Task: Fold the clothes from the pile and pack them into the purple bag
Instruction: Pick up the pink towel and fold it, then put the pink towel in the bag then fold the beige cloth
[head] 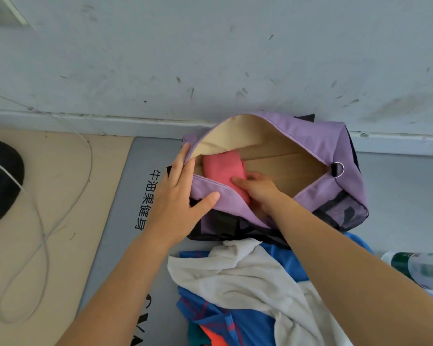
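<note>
Head view: the purple bag (318,143) lies on a grey mat (125,221) against the foot of the wall, zip opening wide, cream lining exposed; the left hand (178,196) grips the near-left end of the opening, fingers over the rim and thumb laid on the outer purple panel, keeping the mouth spread; the right hand (258,191) is curled round a folded pink garment (223,169), which sits half inside the bag at its left end and crosses the near rim.

Step in hand, by judgement: packing one folded item; folding of this item appears complete.

The pile (238,283) lies just in front of the bag: a white garment over blue and orange ones, all unfolded; most of the task remains.

Next move calls for: seating the pink garment flat on the bag floor; releasing it without disturbing the fold; then drawing one piece from the pile.

A plastic bottle (420,268) lies at the right edge; a thin cable (43,233) loops across the floor at left.
</note>
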Demonstrator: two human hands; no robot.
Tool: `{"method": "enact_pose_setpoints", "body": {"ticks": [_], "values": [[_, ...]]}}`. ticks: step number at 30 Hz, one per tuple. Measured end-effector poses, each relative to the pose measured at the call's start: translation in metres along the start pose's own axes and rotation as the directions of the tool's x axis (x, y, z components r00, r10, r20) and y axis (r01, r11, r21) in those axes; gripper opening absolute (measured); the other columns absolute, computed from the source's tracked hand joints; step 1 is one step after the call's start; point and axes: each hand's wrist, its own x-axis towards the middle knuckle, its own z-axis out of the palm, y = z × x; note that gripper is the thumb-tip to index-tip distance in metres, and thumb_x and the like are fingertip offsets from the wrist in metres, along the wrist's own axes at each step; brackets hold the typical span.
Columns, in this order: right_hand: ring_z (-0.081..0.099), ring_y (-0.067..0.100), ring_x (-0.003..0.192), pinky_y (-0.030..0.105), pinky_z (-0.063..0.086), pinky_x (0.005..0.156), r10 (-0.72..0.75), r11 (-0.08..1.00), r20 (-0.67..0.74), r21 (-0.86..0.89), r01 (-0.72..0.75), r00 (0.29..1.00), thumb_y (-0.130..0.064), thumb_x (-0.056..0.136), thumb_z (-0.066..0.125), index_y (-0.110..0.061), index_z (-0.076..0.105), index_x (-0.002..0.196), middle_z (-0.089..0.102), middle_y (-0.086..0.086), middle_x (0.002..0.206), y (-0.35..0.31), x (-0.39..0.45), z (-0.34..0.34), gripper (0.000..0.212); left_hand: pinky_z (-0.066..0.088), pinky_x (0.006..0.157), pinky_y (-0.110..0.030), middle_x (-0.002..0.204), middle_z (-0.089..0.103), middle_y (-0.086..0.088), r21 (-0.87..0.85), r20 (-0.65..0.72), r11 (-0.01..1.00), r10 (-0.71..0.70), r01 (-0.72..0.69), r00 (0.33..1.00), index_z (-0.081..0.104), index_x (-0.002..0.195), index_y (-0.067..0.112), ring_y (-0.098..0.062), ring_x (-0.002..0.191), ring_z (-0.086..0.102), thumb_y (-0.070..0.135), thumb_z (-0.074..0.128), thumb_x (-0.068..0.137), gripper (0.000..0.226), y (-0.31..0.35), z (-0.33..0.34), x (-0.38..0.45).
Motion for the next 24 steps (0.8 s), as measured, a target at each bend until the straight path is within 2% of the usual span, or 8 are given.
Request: {"method": "enact_pose_setpoints", "body": {"ticks": [6,8,13,15,18,20,22,24], "values": [[0.068,0.025,0.092,0.033,0.058,0.077,-0.044,0.988,0.210,0.152,0.012,0.977,-0.016,0.090,0.068,-0.009,0.057,0.124,0.067,0.015,0.117,-0.011,0.003,0.028,0.036,0.040,0.099,-0.034,0.163,0.000,0.017,0.030,-0.009,0.999,0.027,-0.026,1.000,0.014,0.156,0.022,-0.013,0.131,0.038,0.058,0.054,0.086,0.089,-0.005,0.000,-0.001],[0.068,0.024,0.097,0.030,0.057,0.078,-0.060,0.998,0.160,0.037,0.055,0.985,-0.021,0.089,0.070,-0.010,0.057,0.126,0.066,0.011,0.118,-0.013,0.004,0.032,0.040,0.039,0.100,-0.034,0.163,-0.001,0.018,0.034,0.001,0.999,0.014,-0.014,1.000,0.014,0.156,0.023,-0.013,0.132,0.035,0.058,0.053,0.086,0.088,-0.006,0.000,-0.002],[0.067,0.023,0.101,0.034,0.057,0.086,-0.066,0.998,0.121,0.011,0.065,0.990,-0.029,0.089,0.070,-0.009,0.054,0.131,0.066,0.009,0.116,-0.018,-0.019,0.011,0.049,0.039,0.105,-0.040,0.163,-0.001,0.018,0.077,0.057,0.997,-0.025,0.020,0.998,0.024,0.154,0.021,-0.019,0.138,0.034,0.064,0.045,0.088,0.081,-0.002,-0.002,-0.004],[0.067,0.025,0.103,0.036,0.055,0.090,-0.128,0.992,0.105,0.025,0.126,0.986,-0.028,0.089,0.069,-0.010,0.056,0.127,0.066,0.011,0.116,-0.022,-0.044,-0.006,0.044,0.030,0.112,-0.052,0.164,0.003,0.013,0.170,0.069,0.984,-0.056,0.044,0.996,0.032,0.152,0.020,-0.027,0.146,0.024,0.061,0.045,0.093,0.073,0.007,-0.003,-0.004],[0.071,0.026,0.096,0.028,0.056,0.077,-0.250,0.955,0.059,0.182,0.236,0.966,-0.022,0.091,0.066,-0.012,0.062,0.110,0.071,0.014,0.104,-0.022,-0.101,-0.039,0.021,0.015,0.115,-0.061,0.163,0.019,-0.005,0.323,-0.070,0.939,-0.101,0.118,0.992,0.052,0.139,0.016,-0.037,0.149,0.013,0.053,0.051,0.094,0.059,0.045,-0.006,-0.007],[0.073,0.024,0.081,0.023,0.055,0.066,-0.290,0.923,0.003,0.266,0.279,0.957,-0.020,0.092,0.065,-0.012,0.065,0.100,0.074,0.012,0.090,-0.010,-0.144,-0.065,0.011,0.023,0.110,-0.057,0.149,0.041,-0.016,0.312,-0.182,0.946,-0.031,0.087,0.983,0.064,0.120,0.012,-0.039,0.140,0.031,0.047,0.055,0.093,0.045,0.083,-0.008,-0.012],[0.070,0.022,0.068,0.025,0.055,0.060,-0.255,0.934,-0.093,0.232,0.270,0.962,-0.019,0.091,0.064,-0.014,0.065,0.091,0.073,0.009,0.078,0.012,-0.181,-0.089,0.005,0.041,0.094,-0.049,0.116,0.062,-0.014,0.220,-0.210,0.975,0.054,-0.006,0.976,0.070,0.098,0.010,-0.036,0.111,0.055,0.039,0.054,0.092,0.033,0.118,-0.001,-0.024],[0.066,0.020,0.063,0.028,0.053,0.060,-0.159,0.979,-0.215,0.091,0.182,0.964,-0.016,0.091,0.062,-0.013,0.064,0.086,0.071,0.007,0.072,0.051,-0.208,-0.112,0.006,0.048,0.078,-0.045,0.090,0.066,-0.007,0.053,-0.036,0.999,-0.004,0.006,0.999,0.067,0.085,0.013,-0.033,0.086,0.060,0.035,0.051,0.093,0.028,0.147,0.013,-0.043]]}}
